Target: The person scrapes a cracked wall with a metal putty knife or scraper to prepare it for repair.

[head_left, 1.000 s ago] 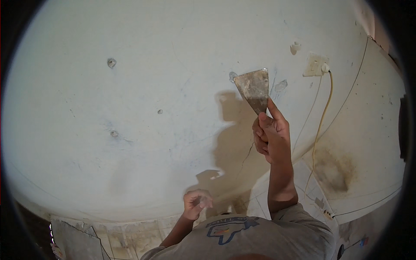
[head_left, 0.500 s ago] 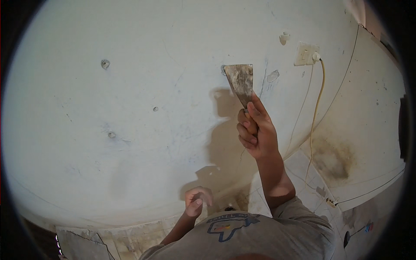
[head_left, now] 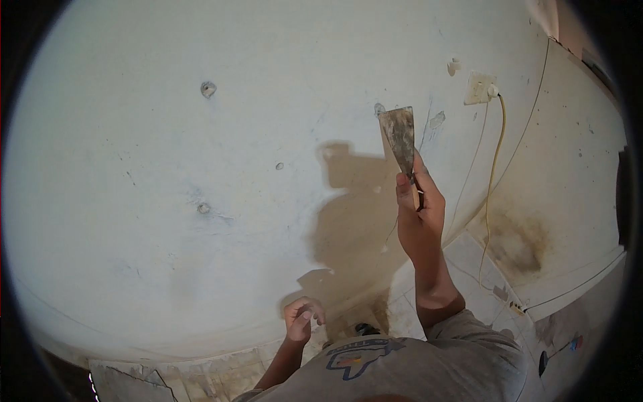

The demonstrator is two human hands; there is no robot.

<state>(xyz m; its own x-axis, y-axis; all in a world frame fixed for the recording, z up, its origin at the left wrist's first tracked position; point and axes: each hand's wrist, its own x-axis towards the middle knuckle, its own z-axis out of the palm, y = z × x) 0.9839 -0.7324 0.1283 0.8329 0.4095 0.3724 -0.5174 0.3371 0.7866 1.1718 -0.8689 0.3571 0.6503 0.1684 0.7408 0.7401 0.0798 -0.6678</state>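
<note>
A putty knife (head_left: 400, 137) with a worn, stained metal blade is held upright in my right hand (head_left: 422, 211), blade up and in front of the white wall (head_left: 261, 248). My fingers wrap around its handle. Near the blade's top left corner is a small chipped hole (head_left: 380, 108) in the wall; whether the blade touches the wall I cannot tell. My left hand (head_left: 303, 318) hangs low by the wall, its fingers loosely curled and apart from the thumb, with nothing visible in it.
More holes mark the wall, one at upper left (head_left: 208, 89) and one lower down (head_left: 203, 208). A bare patch (head_left: 437, 120) lies right of the blade. Further right, a socket plate (head_left: 479, 88) has a plug with a yellowish cord (head_left: 495, 161) hanging down to the tiled floor.
The view has shifted, so the wall marks sit further right. My right wrist has turned, and the blade shows narrower and slightly below the chipped hole. My left hand stays low and curled.
</note>
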